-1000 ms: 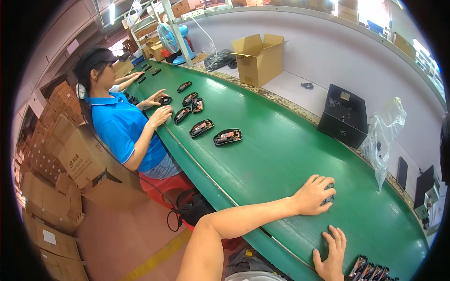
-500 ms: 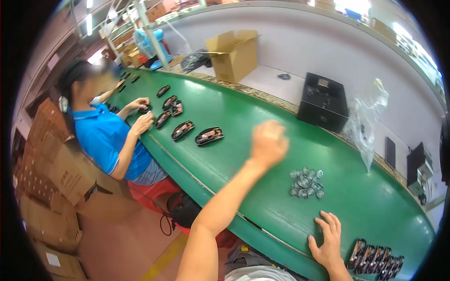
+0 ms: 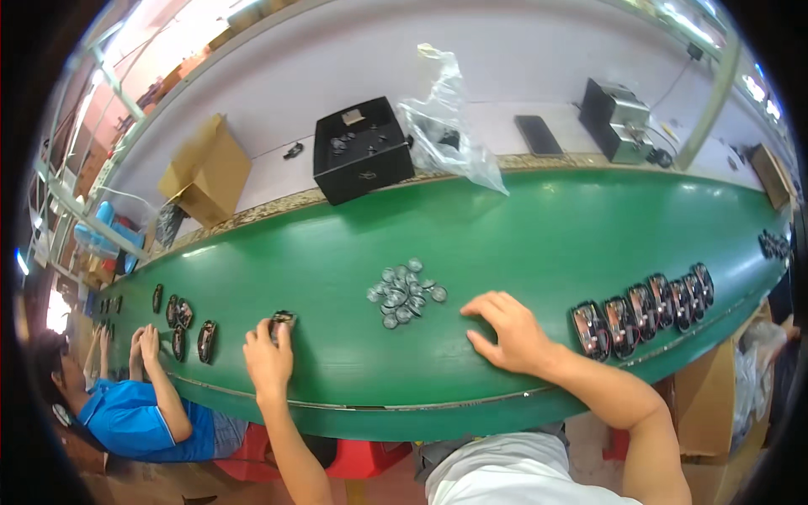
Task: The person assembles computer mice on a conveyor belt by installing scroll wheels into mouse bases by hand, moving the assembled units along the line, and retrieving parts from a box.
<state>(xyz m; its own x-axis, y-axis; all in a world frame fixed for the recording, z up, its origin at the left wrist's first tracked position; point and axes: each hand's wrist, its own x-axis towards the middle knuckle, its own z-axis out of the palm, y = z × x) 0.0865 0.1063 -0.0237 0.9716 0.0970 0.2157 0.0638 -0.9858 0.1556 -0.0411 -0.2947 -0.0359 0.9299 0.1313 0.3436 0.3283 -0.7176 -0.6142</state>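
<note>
My left hand (image 3: 268,360) is closed around the near end of a black oblong housing with electronic parts inside (image 3: 284,317), on the green belt to the left. The fingers hide most of that housing. My right hand (image 3: 510,333) rests low over the belt with its fingers apart and nothing in them. Just beyond and left of its fingertips lies a loose pile of small clear round caps with dark rims (image 3: 402,294). Right of that hand stands a slanting row of several similar black housings (image 3: 621,325), their open sides showing circuitry.
More black housings (image 3: 206,341) lie to the left, near a co-worker in a blue shirt (image 3: 126,418). Along the belt's far edge are a cardboard box (image 3: 220,181), a black box (image 3: 358,175), a clear plastic bag (image 3: 459,139), a dark flat slab (image 3: 538,135) and a metal device (image 3: 617,126).
The view has swung to the right. My left hand has come down onto a black housing and taken hold of it. My right hand has moved nearer the clear caps.
</note>
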